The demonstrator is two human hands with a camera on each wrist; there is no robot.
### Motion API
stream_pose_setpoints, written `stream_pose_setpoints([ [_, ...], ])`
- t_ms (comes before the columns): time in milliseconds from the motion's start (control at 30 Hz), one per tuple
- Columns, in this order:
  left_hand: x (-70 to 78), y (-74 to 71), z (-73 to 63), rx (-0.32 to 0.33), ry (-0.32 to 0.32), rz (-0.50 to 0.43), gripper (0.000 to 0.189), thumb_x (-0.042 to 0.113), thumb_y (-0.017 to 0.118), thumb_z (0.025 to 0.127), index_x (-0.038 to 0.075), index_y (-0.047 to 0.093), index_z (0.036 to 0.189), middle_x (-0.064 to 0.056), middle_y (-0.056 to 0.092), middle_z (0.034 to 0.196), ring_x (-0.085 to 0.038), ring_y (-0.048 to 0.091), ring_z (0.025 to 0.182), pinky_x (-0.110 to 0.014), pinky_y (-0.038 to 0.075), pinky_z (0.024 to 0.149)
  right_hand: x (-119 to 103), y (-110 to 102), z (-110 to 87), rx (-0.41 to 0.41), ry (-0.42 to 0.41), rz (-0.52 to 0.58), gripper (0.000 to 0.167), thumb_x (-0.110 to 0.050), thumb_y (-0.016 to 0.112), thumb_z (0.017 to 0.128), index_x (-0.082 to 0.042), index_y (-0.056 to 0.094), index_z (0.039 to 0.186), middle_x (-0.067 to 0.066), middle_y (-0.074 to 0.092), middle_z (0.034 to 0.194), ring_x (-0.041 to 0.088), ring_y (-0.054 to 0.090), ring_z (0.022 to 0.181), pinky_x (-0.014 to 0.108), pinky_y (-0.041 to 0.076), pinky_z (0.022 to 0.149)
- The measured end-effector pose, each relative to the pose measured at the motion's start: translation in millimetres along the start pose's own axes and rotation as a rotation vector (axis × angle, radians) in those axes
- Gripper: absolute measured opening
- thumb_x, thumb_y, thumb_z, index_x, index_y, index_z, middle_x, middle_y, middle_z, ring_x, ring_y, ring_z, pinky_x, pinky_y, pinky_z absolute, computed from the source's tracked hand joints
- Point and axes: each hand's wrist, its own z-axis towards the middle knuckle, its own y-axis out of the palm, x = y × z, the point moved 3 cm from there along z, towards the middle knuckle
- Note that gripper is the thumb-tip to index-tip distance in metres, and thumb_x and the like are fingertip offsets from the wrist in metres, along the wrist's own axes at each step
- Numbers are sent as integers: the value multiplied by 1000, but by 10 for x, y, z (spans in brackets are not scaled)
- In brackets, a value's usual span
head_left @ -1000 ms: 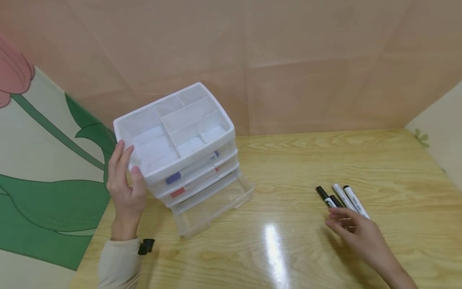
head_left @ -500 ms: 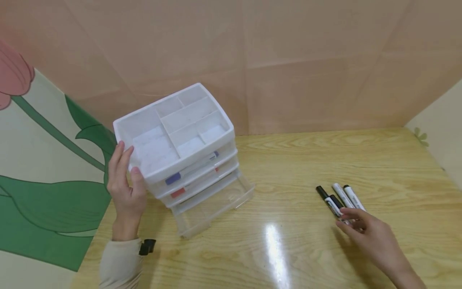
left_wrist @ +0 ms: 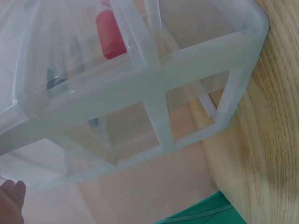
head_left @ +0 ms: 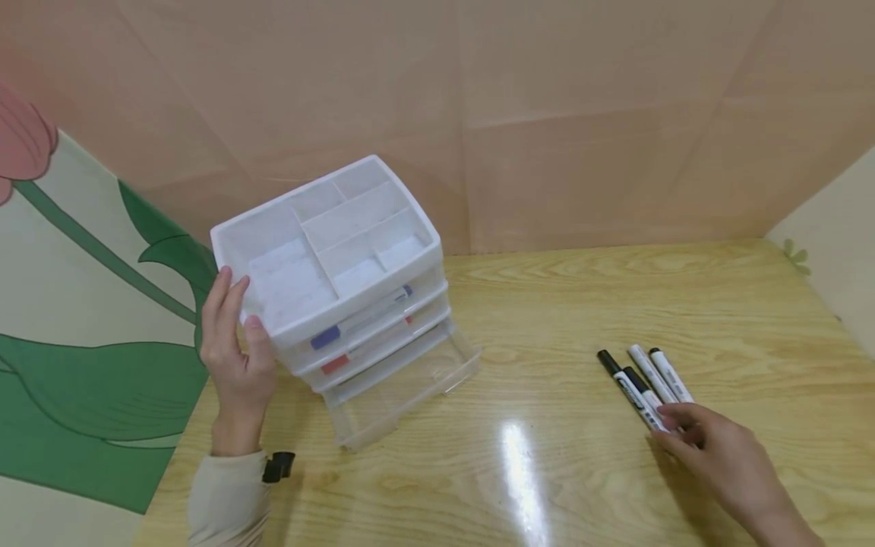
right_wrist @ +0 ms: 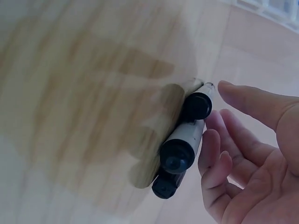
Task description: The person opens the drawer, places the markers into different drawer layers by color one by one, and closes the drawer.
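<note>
My left hand (head_left: 235,357) rests against the left side of a white plastic drawer organizer (head_left: 355,294), fingertips and thumb at its top rim with the fingers fairly straight. On the table's right side lie several white markers (head_left: 673,376), two with black caps towards the organizer. Over their near ends hovers my right hand (head_left: 728,460), thumb and fingertips right at them in the head view. In the right wrist view, a gap shows between the thumb (right_wrist: 252,100) and the black marker ends (right_wrist: 177,154), and the other fingers are loosely bent beside them.
The organizer's bottom clear drawer (head_left: 410,399) is pulled out. A blue-capped marker (head_left: 325,336) shows in the top drawer and a red-capped one (head_left: 335,364) in the middle drawer. Behind the wooden table (head_left: 519,334) stands a covered wall (head_left: 581,152).
My right hand has moved right and towards me along the markers, uncovering more of their barrels. The left hand stays at the organizer; markers and drawers look unmoved.
</note>
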Motion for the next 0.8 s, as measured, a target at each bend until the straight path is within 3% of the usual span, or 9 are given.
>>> stream_pose_setpoints([
  [300, -8, 7, -2, 1, -3, 2, 44, 15, 46, 87, -3, 65, 122, -17, 58, 140, -34, 54, 130, -20, 42, 105, -37, 74, 8, -36, -23, -25, 35, -26, 85, 73, -8, 73, 101, -7, 63, 75, -4, 38, 60, 24, 33, 54],
  [667, -3, 10, 1, 9, 2, 9, 43, 14, 46, 87, -4, 65, 121, -17, 58, 140, -34, 55, 129, -20, 42, 105, -69, 79, 33, -100, -12, -52, 38, -32, 84, 73, -9, 75, 102, -2, 74, 83, -5, 53, 68, 33, 47, 62],
  [800, -8, 12, -2, 6, 1, 8, 43, 14, 46, 87, -4, 65, 121, -18, 58, 140, -34, 55, 129, -20, 42, 105, -74, 79, 32, -107, -8, -53, 36, -31, 84, 74, -10, 76, 102, -4, 74, 81, -7, 53, 68, 31, 47, 62],
])
